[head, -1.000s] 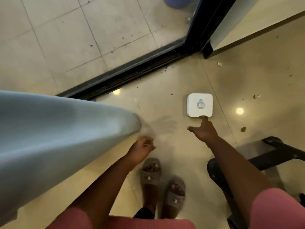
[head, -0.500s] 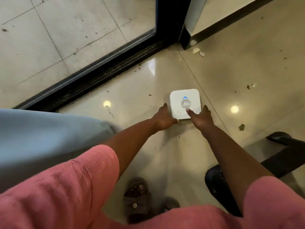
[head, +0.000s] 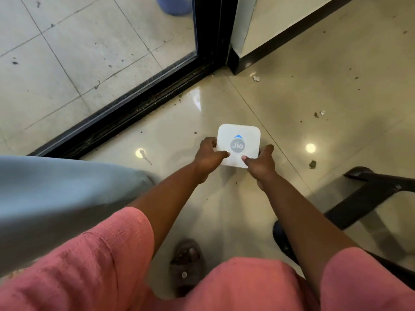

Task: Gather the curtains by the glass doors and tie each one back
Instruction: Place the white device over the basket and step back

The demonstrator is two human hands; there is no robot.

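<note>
Both hands grip a small white rounded-square plastic box with a grey Jio logo (head: 238, 145) on the glossy beige tiled floor (head: 292, 104): left hand (head: 207, 156) curled round its left edge, thumb on top; right hand (head: 261, 163) curled round its right edge, thumb on the near corner. The pale blue-grey fabric curtain (head: 60, 198) hangs left of the box, near the black sliding-door track (head: 125, 117), untouched and not yet tied. Curtain looks soft, light and limp, so likely best bunched mid-height with 2 hands.
</note>
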